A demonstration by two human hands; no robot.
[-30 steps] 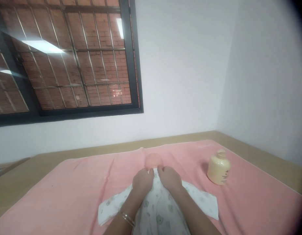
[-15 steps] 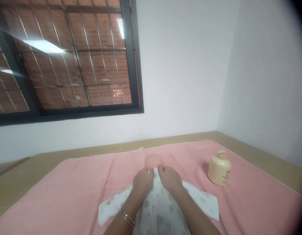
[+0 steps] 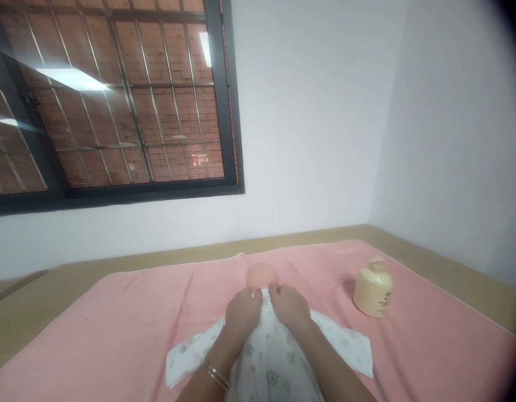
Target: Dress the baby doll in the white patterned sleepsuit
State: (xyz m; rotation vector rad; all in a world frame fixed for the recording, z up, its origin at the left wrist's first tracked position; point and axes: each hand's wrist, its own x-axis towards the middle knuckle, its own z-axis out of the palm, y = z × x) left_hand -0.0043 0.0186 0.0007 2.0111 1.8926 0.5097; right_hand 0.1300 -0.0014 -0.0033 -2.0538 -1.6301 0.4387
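Observation:
A white baby garment with small green prints (image 3: pixel 271 357) lies in front of me, its two sleeves spread out to the left and right. My left hand (image 3: pixel 243 312) is closed on the left side of its neckline. On the other side of the neckline my right hand (image 3: pixel 290 307) has its fingers closed on the cloth. Just beyond both hands rests a smooth, round, skin-coloured shape (image 3: pixel 262 274), like the top of a doll's head; the rest of it is hidden. A silver bangle (image 3: pixel 216 376) circles my left wrist.
Under the garment a pink cloth (image 3: pixel 128 324) covers most of a tan surface (image 3: pixel 69 273). To the right stands a cream, rounded bottle (image 3: pixel 373 290) with dark marks. White walls (image 3: pixel 308 123) and a dark-framed, barred window (image 3: pixel 132 190) close off the back.
The whole view has shifted very slightly. Both hands keep the same grip on the neckline.

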